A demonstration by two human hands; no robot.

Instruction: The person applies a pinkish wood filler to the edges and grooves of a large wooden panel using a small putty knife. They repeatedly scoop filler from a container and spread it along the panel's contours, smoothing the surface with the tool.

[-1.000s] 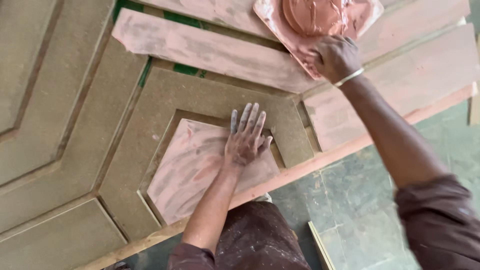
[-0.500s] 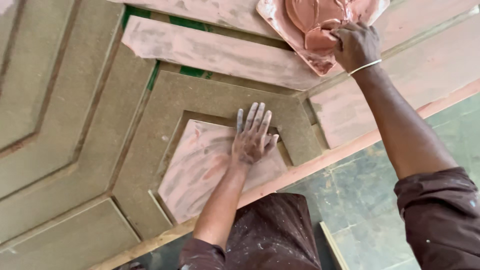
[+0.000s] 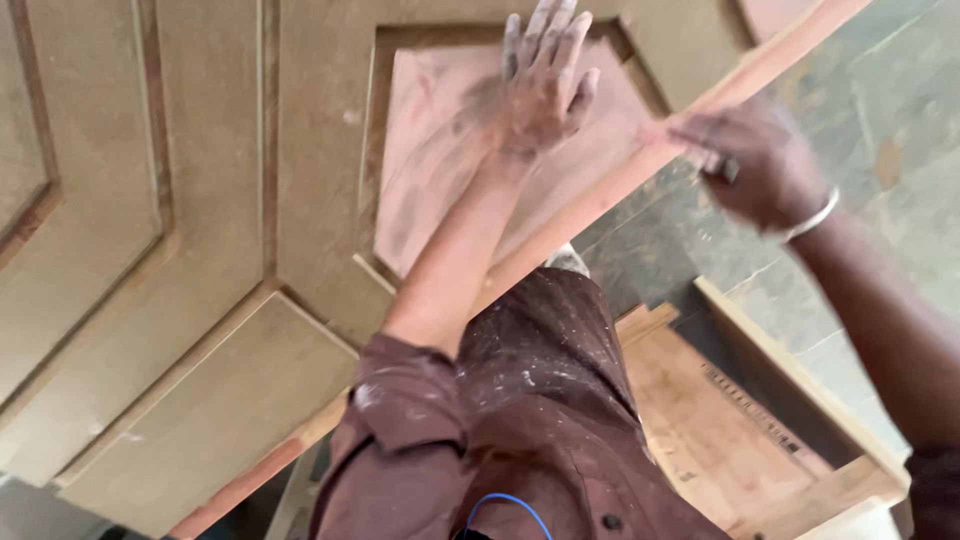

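Left hand [image 3: 545,85] flat, fingers spread, palm down on the pink-coated recessed panel [image 3: 440,150] of the door [image 3: 200,200]. Fingertips almost at the panel's top step. Bare panel runs on to the left of the hand and back toward the wrist.

Right hand [image 3: 745,160] is blurred, sitting at the door's near edge [image 3: 620,195], fingers curled, something small and dark pinched in them. Can't tell what it is. Metal bangle [image 3: 815,215] on the wrist. Beyond that edge on the right there's only grey tiled floor [image 3: 880,110], so the hand has free space out there.

Door lies flat, tan fibreboard with raised frames and grooves running diagonally across the view. Near edge is coated pinkish and runs from top right to bottom left. The recessed panel is a polygon, smeared unevenly with pink filler, darker streaks under and beside the left palm. The rest of the face to the left is uncoated tan.

Below the edge: brown spattered shirt [image 3: 530,420], and a wooden frame [image 3: 760,420] on the floor at lower right.
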